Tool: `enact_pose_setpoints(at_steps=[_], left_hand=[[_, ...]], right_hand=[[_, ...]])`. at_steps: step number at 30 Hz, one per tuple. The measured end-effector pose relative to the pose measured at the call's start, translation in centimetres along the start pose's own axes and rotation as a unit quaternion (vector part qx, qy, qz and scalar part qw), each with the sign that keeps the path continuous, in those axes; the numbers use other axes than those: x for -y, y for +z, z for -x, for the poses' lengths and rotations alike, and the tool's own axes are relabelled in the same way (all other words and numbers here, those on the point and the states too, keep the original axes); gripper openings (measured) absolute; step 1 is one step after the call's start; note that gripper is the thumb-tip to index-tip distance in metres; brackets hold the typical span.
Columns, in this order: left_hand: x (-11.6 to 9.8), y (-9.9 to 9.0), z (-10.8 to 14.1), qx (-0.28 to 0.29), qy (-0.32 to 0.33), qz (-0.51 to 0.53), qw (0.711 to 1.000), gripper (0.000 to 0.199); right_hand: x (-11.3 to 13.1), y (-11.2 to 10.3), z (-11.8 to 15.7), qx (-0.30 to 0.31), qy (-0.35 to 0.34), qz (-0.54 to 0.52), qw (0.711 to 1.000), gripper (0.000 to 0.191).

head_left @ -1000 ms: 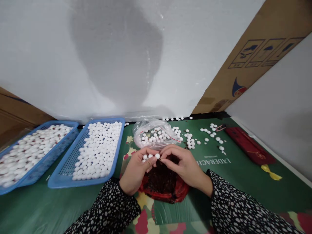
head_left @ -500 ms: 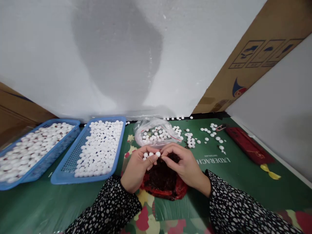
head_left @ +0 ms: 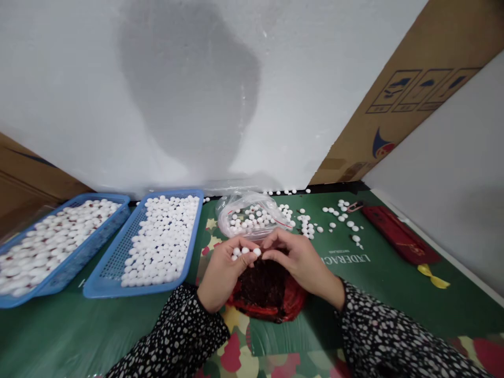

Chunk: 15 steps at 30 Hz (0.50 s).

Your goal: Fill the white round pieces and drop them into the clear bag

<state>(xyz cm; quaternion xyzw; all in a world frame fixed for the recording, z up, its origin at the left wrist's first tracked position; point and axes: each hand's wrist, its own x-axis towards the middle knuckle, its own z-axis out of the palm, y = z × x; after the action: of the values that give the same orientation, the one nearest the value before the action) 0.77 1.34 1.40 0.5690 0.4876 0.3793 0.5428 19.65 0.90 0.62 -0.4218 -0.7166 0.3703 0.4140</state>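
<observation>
Several small white balls are in my left hand, one of them pinched between thumb and forefinger. My right hand is just to the right, its thumb and forefinger near that ball with a small gap between their tips; whether it holds anything tiny is not visible. Beneath both hands lies a red bag opened on dark brown, stringy material. Behind them sits a clear plastic bag of white balls.
Two blue baskets of white balls stand at the left. Loose white balls lie right of the clear bag. A dark red case with a yellow ribbon is farther right. A white panel rises behind.
My right thumb and forefinger have drawn slightly away from the ball in my left fingertips. My left hand has shifted a little and still holds the balls.
</observation>
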Motion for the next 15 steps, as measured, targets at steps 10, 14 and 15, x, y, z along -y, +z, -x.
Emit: enact_pose_setpoints(at_steps=[10, 14, 15], left_hand=[[0.0, -0.5, -0.2, -0.038, 0.075, -0.191, 0.978, 0.018], [0.4, -0.7, -0.6, -0.062, 0.070, -0.201, 0.975, 0.015], [0.5, -0.7, -0.7, -0.060, 0.059, -0.202, 0.976, 0.014]], right_hand=[[0.1, -0.9, -8.2, 0.192, -0.127, 0.356, 0.906, 0.027], [-2.5, 1.9, -11.2, 0.203, -0.110, 0.413, 0.881, 0.022], [-3.1, 2.3, -11.6, 0.197, -0.105, 0.419, 0.880, 0.021]])
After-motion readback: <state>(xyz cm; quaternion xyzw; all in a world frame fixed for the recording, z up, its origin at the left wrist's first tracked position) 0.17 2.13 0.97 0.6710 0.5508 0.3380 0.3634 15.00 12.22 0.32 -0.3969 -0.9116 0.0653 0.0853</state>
